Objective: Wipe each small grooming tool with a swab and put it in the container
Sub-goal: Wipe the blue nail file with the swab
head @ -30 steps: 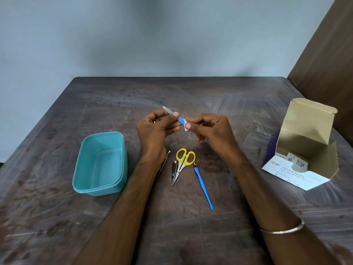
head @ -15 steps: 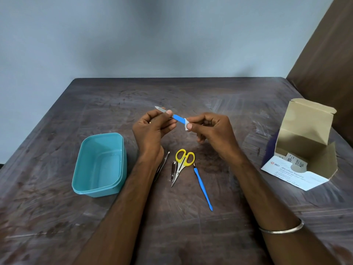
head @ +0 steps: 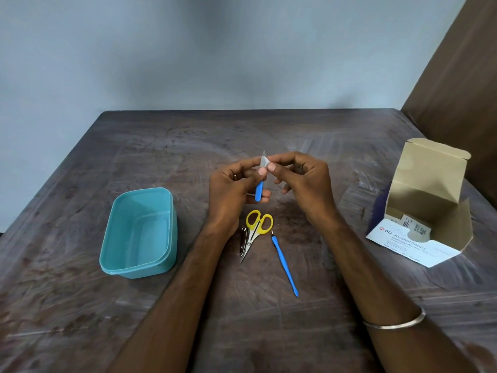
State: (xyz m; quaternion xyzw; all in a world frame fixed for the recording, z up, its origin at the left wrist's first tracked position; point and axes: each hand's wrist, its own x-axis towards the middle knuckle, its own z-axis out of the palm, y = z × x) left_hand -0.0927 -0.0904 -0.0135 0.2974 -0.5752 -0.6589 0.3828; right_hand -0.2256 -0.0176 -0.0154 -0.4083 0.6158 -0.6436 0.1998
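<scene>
My left hand point(head: 231, 187) grips a small blue-handled tool point(head: 259, 190), now upright with its metal tip pointing away from me. My right hand point(head: 301, 179) pinches a white swab point(head: 264, 162) around the metal tip. On the table below my hands lie yellow-handled scissors point(head: 258, 224), a metal nail clipper point(head: 244, 239) beside them, and a second blue-handled tool point(head: 284, 263). A teal container point(head: 139, 232) stands to the left with nothing visible inside.
An open cardboard box of alcohol swabs point(head: 425, 208) lies at the right, near the table's edge. A brown wooden panel point(head: 457, 76) rises behind it. The dark, worn table point(head: 107, 305) stretches bare in front and behind.
The blue-handled tool has turned from lying sideways to standing upright in my left hand. The swab in my right hand has moved from the handle to the metal tip.
</scene>
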